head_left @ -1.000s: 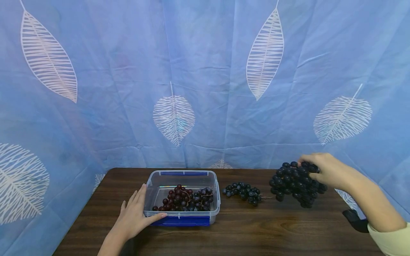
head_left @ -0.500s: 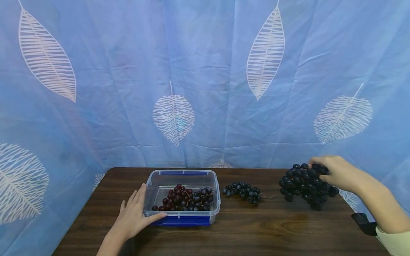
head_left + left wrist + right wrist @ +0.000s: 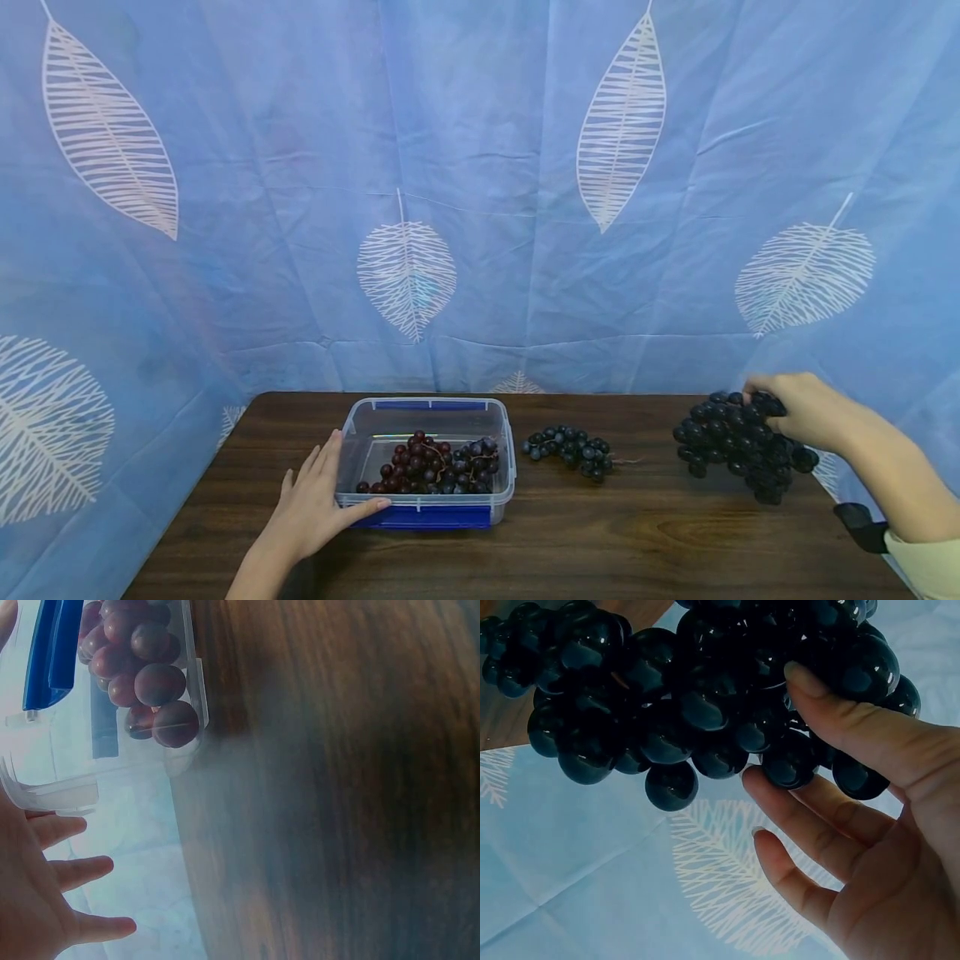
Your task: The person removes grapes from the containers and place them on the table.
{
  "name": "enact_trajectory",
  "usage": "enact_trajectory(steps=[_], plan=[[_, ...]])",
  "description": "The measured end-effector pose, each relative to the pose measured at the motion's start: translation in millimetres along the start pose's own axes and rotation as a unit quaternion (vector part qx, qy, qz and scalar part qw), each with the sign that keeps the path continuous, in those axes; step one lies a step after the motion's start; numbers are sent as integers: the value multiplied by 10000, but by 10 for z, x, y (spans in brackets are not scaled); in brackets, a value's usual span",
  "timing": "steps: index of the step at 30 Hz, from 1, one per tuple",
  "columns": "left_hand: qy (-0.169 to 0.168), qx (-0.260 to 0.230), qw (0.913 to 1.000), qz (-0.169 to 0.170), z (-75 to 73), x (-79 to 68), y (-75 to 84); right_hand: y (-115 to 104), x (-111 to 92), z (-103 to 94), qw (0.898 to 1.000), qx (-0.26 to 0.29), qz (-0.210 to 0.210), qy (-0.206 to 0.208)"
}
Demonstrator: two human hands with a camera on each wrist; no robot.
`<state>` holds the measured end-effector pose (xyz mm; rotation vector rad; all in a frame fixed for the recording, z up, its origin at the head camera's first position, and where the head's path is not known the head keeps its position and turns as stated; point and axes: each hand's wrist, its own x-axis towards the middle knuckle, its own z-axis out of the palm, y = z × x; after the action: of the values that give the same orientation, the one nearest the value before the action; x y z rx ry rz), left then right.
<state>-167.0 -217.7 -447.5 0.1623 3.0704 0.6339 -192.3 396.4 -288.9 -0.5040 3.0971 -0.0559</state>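
Observation:
My right hand [image 3: 806, 410] grips a large bunch of black grapes [image 3: 738, 442] by its upper right part, over the table's right end. In the right wrist view thumb and fingers pinch the glossy black grapes [image 3: 705, 705] from two sides. My left hand [image 3: 311, 500] rests with spread, straight fingers against the left front corner of a clear plastic box [image 3: 512, 458] with blue clips. Red grapes [image 3: 412, 467] and dark grapes [image 3: 476, 467] lie inside the box. The left wrist view shows the hand's spread fingers [image 3: 86, 871] beside the box corner, with reddish grapes [image 3: 157, 682] behind the clear wall.
A smaller bunch of dark grapes [image 3: 567, 450] lies on the wooden table [image 3: 570, 550] just right of the box, its stem pointing right. A blue curtain [image 3: 480, 167] with white leaf prints hangs behind and around the table.
My right hand has moved to the right and slightly down, carrying the large bunch of black grapes. The left hand, the box and the smaller bunch have stayed in place.

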Motion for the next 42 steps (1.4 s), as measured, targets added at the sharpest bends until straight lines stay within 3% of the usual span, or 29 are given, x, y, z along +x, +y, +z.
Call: enact_trajectory(steps=[13, 30, 42], plan=[[50, 20, 10000, -22, -7, 25, 2, 157, 97, 94, 9998, -108, 86, -120], [22, -3, 10000, -44, 1, 29, -2, 150, 378, 379, 9984, 117, -41, -551], [-82, -145, 9999, -41, -2, -1, 5, 31, 486, 591, 9976, -123, -35, -682]])
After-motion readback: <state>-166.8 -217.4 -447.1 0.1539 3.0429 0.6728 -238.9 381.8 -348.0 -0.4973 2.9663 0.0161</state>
